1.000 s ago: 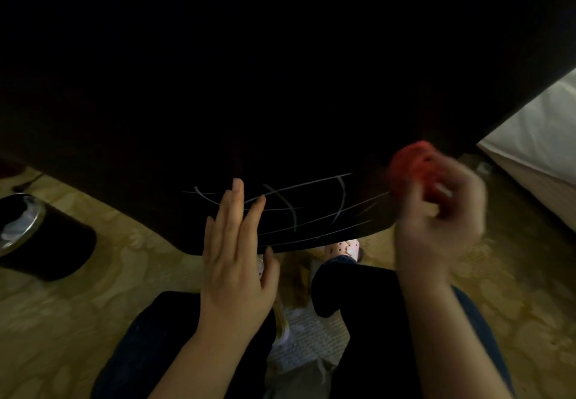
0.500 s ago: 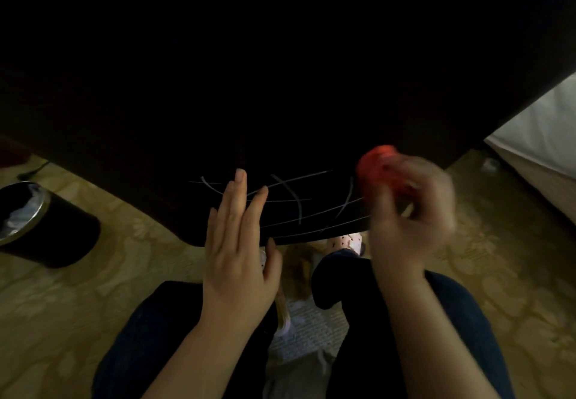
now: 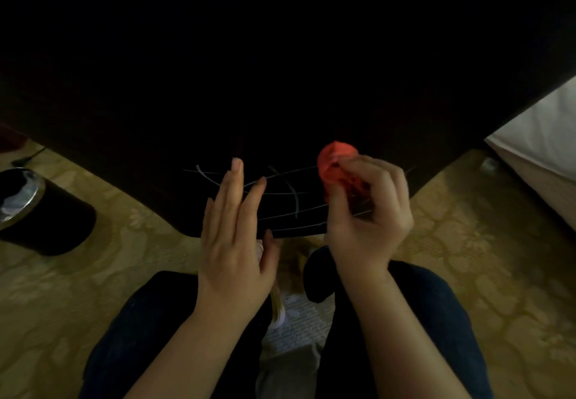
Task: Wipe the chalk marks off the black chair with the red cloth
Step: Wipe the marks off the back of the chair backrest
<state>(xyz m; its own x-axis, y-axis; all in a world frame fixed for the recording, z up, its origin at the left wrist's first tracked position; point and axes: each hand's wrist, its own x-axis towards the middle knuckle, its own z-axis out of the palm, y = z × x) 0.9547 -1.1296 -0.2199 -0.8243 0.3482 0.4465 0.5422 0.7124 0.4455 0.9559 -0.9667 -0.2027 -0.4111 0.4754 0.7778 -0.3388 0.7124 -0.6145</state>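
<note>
Wiping well, we judge, means pressing the bunched red cloth [image 3: 335, 161] firmly onto the chalk marks [image 3: 296, 203] and sweeping along each line from 3 o'clock toward 9. Our right hand [image 3: 371, 211] pinches the cloth between thumb and curled fingers, at 2 o'clock of the marks low on the black chair [image 3: 280, 86]. Our left hand [image 3: 233, 227], fingers straight and close together, covers their 9 o'clock side.

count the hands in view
2. The left hand, fingers straight, is over the chalk marks on the black chair; the right hand grips the red cloth at the marks' right side.
</note>
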